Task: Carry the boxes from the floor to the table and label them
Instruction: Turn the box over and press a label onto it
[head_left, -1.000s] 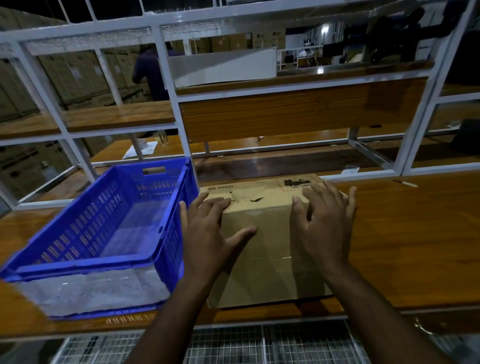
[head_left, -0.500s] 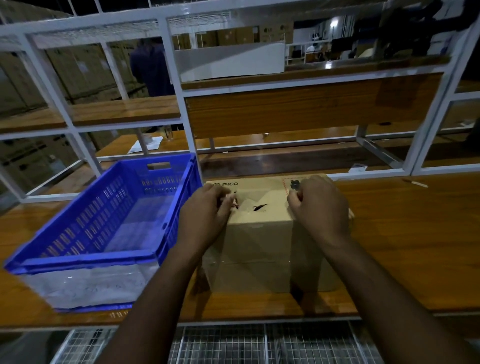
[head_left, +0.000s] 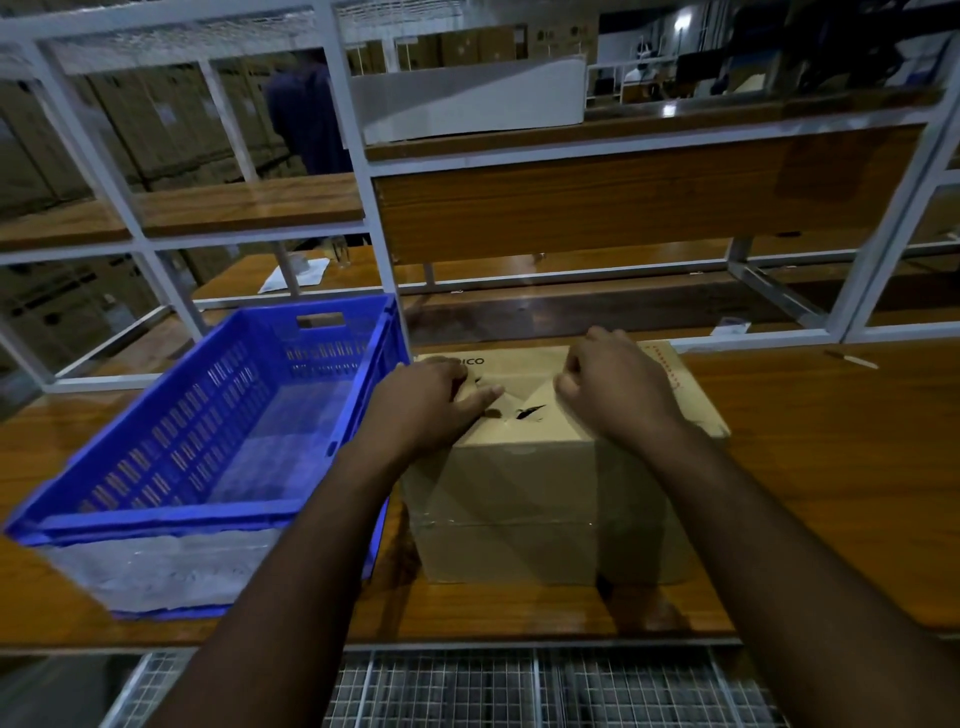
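While box (head_left: 550, 483) sits on table (head_left: 831, 467) touching blue crate (head_left: 208, 426) (bare wood to right), left hand (head_left: 431, 405) presses flat on top; right hand (head_left: 618, 389) curled, grip unclear.

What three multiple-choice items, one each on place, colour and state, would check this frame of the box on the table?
1. Where does the cardboard box stand?
A. Inside the crate
B. On the wooden table, right of the crate
C. On the floor

2. What colour is the plastic crate?
A. Blue
B. Red
C. Green

3. Where are the two hands?
A. Both on the crate rim
B. Both hanging clear of everything
C. Both on the box top

Key: 1 B, the box rests on the tabletop beside the crate's right wall. 2 A, its slotted walls are blue. 3 C, the left hand lies on the top and the right hand sits there with fingers curled.
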